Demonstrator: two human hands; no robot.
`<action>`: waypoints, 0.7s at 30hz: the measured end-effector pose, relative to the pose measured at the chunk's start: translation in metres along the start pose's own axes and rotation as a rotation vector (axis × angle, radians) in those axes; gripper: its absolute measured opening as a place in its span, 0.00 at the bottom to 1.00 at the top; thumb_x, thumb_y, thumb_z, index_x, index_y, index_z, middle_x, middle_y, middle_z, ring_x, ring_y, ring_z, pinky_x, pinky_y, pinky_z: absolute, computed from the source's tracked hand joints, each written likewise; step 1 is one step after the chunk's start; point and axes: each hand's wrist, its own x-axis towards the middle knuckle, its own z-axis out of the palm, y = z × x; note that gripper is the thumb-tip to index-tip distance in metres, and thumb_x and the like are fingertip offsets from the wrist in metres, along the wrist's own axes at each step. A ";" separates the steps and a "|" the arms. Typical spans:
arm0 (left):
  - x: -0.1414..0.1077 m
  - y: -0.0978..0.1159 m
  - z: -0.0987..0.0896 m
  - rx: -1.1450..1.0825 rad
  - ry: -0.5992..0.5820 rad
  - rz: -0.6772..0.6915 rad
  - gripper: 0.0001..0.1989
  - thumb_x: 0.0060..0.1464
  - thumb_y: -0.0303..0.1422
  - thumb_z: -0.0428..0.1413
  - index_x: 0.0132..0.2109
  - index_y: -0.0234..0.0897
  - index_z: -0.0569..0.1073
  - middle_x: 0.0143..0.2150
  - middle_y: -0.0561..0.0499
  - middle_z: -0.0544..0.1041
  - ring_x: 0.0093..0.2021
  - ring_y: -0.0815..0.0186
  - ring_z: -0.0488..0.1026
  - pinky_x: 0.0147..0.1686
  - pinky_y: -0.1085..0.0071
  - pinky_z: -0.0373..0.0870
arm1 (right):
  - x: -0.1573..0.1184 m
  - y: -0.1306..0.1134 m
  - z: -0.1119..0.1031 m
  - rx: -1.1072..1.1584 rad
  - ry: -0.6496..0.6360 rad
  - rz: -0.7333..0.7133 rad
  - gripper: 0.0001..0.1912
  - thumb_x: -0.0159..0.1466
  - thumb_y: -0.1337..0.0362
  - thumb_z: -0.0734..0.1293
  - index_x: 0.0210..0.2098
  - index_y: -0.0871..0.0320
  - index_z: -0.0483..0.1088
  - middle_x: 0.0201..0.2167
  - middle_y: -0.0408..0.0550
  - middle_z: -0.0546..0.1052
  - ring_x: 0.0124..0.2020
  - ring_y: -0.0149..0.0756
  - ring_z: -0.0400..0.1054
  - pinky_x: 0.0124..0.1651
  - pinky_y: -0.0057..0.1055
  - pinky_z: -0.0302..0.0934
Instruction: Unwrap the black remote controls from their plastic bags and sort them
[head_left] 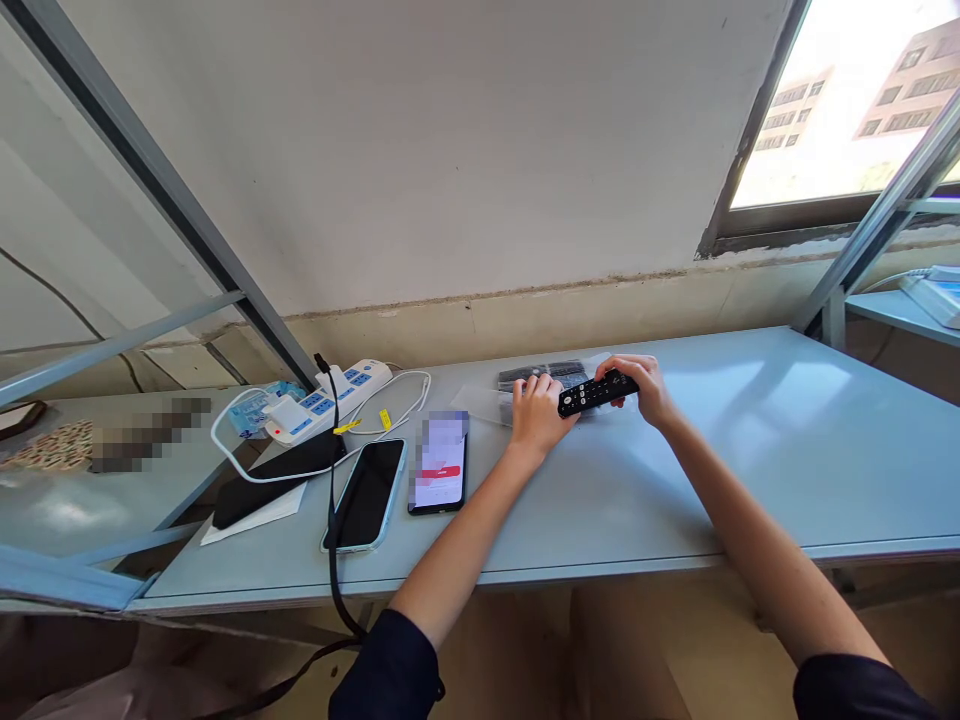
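Observation:
A black remote control (596,393) with pale buttons is held at a slant above the desk, its button face toward me. My right hand (646,385) is closed around its upper right end, fingers along the far edge. At the lower left end is my left hand (538,418), its fingers bent and its thumb against the remote; part of its grip is hidden. Just behind both hands lies a dark flat item (544,373) in clear plastic wrapping (484,402), partly covered by the hands and remote.
Left of my hands lie a phone with a lit screen (441,485) and a dark-screened phone (369,495). Beyond them are a white power strip (322,402), a looping white cable (247,478), a black pouch (262,485) and a hanging black strap (334,540). Metal posts flank the desk (847,460).

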 end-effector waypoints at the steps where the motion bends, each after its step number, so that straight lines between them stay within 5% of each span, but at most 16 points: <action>1: 0.000 0.000 0.000 -0.001 0.003 -0.002 0.10 0.51 0.38 0.60 0.38 0.37 0.73 0.41 0.46 0.76 0.44 0.57 0.70 0.45 0.62 0.60 | 0.000 0.000 0.001 -0.002 -0.046 0.017 0.15 0.51 0.54 0.61 0.17 0.57 0.71 0.11 0.41 0.65 0.10 0.28 0.58 0.15 0.27 0.54; 7: 0.000 0.000 -0.002 -0.014 0.032 -0.012 0.12 0.51 0.38 0.61 0.39 0.36 0.73 0.41 0.46 0.75 0.43 0.58 0.71 0.45 0.62 0.61 | 0.002 0.011 0.005 0.032 -0.227 0.119 0.18 0.51 0.55 0.61 0.32 0.58 0.75 0.17 0.41 0.71 0.14 0.30 0.61 0.18 0.29 0.57; 12: 0.000 0.001 -0.002 -0.029 0.058 -0.004 0.15 0.50 0.40 0.61 0.40 0.35 0.72 0.41 0.46 0.74 0.43 0.58 0.71 0.44 0.63 0.61 | 0.002 0.019 0.006 0.093 -0.329 0.244 0.24 0.51 0.57 0.59 0.45 0.56 0.71 0.33 0.47 0.78 0.20 0.34 0.68 0.18 0.28 0.58; 17: 0.001 -0.001 0.001 -0.037 0.092 0.002 0.14 0.48 0.38 0.63 0.40 0.37 0.71 0.42 0.47 0.73 0.43 0.58 0.71 0.44 0.63 0.60 | 0.000 0.013 0.006 0.156 -0.454 0.369 0.32 0.50 0.60 0.56 0.54 0.60 0.65 0.25 0.47 0.78 0.19 0.39 0.70 0.19 0.31 0.60; 21: 0.001 -0.003 0.002 -0.044 0.115 0.022 0.16 0.47 0.37 0.64 0.42 0.38 0.69 0.42 0.48 0.74 0.44 0.58 0.71 0.44 0.64 0.60 | 0.001 0.007 0.007 0.234 -0.435 0.425 0.34 0.45 0.64 0.58 0.52 0.60 0.66 0.27 0.47 0.79 0.21 0.39 0.71 0.20 0.31 0.62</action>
